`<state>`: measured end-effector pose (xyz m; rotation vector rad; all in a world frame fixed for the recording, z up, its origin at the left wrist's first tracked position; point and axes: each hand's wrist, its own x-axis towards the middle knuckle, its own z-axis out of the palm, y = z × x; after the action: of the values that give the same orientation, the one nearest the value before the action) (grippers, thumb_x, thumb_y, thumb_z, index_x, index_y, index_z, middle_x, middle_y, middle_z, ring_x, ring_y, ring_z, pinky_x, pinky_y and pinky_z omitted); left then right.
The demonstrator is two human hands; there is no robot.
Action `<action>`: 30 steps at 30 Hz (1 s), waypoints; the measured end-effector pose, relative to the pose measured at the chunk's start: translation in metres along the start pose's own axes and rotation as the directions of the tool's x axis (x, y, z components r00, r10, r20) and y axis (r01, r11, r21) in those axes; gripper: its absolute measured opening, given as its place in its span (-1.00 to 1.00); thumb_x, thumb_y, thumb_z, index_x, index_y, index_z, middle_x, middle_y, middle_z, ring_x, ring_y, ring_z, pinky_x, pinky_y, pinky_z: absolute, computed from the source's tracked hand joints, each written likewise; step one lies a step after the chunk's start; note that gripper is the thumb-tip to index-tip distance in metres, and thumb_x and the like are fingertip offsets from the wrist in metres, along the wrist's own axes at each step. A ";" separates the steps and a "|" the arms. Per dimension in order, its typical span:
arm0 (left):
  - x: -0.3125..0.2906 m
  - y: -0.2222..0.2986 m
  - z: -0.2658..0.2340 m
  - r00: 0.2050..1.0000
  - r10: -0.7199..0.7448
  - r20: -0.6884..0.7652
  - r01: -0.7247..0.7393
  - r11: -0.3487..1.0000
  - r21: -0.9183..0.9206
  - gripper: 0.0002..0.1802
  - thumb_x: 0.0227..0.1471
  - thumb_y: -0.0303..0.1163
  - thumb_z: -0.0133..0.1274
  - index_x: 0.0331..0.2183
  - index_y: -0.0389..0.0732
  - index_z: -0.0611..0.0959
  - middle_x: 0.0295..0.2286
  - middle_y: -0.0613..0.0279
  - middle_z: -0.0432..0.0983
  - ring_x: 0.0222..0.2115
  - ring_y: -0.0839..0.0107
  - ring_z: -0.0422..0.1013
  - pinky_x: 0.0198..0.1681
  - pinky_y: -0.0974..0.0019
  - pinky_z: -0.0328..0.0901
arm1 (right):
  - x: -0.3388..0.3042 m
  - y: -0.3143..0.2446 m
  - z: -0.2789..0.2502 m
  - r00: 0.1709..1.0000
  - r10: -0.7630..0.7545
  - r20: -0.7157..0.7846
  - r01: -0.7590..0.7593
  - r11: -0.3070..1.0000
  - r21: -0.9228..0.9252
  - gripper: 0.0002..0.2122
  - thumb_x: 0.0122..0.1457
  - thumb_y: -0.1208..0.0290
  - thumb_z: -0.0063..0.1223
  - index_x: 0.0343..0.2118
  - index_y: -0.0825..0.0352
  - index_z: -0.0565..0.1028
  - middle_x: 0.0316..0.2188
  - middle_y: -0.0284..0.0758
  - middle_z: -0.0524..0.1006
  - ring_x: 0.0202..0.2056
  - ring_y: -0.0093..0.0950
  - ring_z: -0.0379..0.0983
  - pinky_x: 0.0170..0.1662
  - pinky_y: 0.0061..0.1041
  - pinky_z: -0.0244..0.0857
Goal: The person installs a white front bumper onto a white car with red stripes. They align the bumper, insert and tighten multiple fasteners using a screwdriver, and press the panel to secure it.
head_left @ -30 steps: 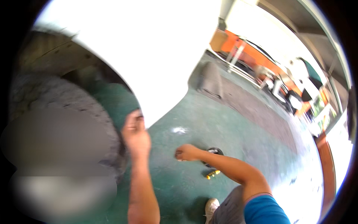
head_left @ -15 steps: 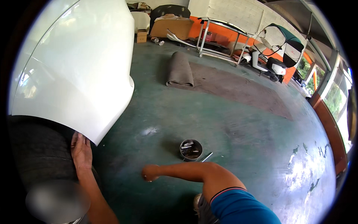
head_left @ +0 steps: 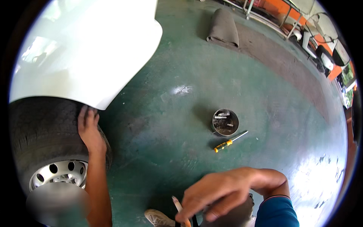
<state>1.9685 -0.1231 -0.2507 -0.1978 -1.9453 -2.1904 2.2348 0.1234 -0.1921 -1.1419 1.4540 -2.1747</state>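
Observation:
My left hand (head_left: 91, 130) reaches to the tyre (head_left: 41, 128) of a white car. Its fingers are stretched out against the tread, with the tips close under the lower corner of the white body panel (head_left: 94, 64). In the lower middle, my right hand (head_left: 217, 191) is raised above my knee. A cigarette (head_left: 177, 205) with a darkened tip and an orange end sits between its fingers. Beyond that hand stands a round metal tin (head_left: 225, 132) holding several butts and dark ash. A screwdriver (head_left: 224, 145) with a yellow and green handle lies beside the tin.
A pale wheel rim (head_left: 60, 172) shows at lower left, and my shoe (head_left: 159, 218) is on the green floor (head_left: 162, 125). Farther off lie a folded grey mat (head_left: 225, 28) and a brownish strip of mat. A metal frame and a scooter (head_left: 321, 56) stand at upper right.
My right arm has swung right and nearer, bringing the cigarette into plain sight. My left fingers now lie on the tread below the panel edge. The view has tipped down, exposing the screwdriver handle.

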 end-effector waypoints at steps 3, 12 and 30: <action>-0.037 -0.029 -0.004 0.973 -0.131 0.192 0.053 0.929 0.366 -0.55 0.17 -0.43 0.02 0.09 -0.33 0.42 -0.06 0.12 0.45 -0.05 0.29 0.40 0.06 0.23 0.26 | -0.021 -0.009 -0.007 0.966 -0.259 -0.021 0.260 0.965 0.031 -0.60 0.27 0.45 -0.07 0.11 0.60 0.35 0.03 0.08 0.45 -0.05 -0.10 0.44 -0.03 -0.25 0.32; -0.147 -0.136 -0.106 0.572 -0.731 0.372 0.020 0.466 0.885 -0.46 0.00 -0.37 0.20 0.03 -0.28 0.49 -0.08 0.02 0.51 -0.16 0.26 0.50 -0.11 0.22 0.38 | -0.068 0.003 -0.026 0.902 -0.394 -0.178 0.412 0.908 0.079 -0.75 0.29 0.45 -0.24 -0.18 0.54 0.42 -0.28 0.09 0.47 -0.20 0.10 0.44 -0.12 -0.05 0.35; -0.150 -0.137 -0.096 0.343 -0.872 0.349 -0.120 0.328 0.937 -0.53 0.02 -0.31 0.18 -0.04 -0.32 0.55 -0.21 -0.04 0.59 -0.25 0.21 0.55 -0.16 0.22 0.41 | -0.287 0.138 -0.163 0.110 -0.092 -0.990 -0.993 0.020 -0.112 -0.82 0.04 0.33 0.12 -0.28 0.15 0.62 -0.35 -0.34 0.57 -0.28 -0.20 0.53 -0.24 -0.23 0.43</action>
<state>2.0842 -0.1934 -0.4299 -0.7575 -3.9281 -0.6625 2.2735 0.3429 -0.4720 1.0463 2.9850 -0.8024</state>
